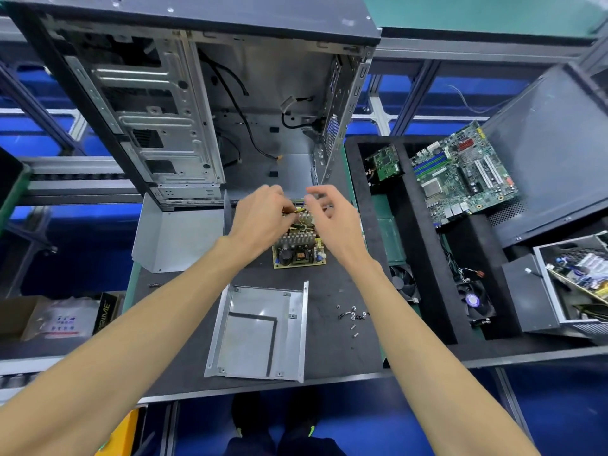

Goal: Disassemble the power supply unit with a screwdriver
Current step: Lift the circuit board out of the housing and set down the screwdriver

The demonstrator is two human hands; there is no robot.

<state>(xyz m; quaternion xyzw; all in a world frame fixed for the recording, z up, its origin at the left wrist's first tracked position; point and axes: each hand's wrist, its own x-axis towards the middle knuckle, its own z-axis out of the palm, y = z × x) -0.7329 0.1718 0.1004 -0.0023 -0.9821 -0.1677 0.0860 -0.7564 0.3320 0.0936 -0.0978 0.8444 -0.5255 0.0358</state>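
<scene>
The power supply's bare circuit board (299, 250) lies on the dark mat, with silver heatsinks, a black capacitor and a yellow transformer on it. My left hand (260, 213) curls over the board's far end and pinches its wires. My right hand (329, 213) hovers at the same end, fingers bent near the wires; whether it holds them is unclear. The supply's grey metal cover (256, 334) lies emptied in front of the board. A second grey shell piece (177, 238) stands to the left. No screwdriver is visible.
An open PC case (210, 103) stands just behind the board. Several loose screws (352, 317) lie right of the cover. A black tray (427, 258) on the right holds a motherboard (464, 172), a small card (386, 162) and fans (473, 301).
</scene>
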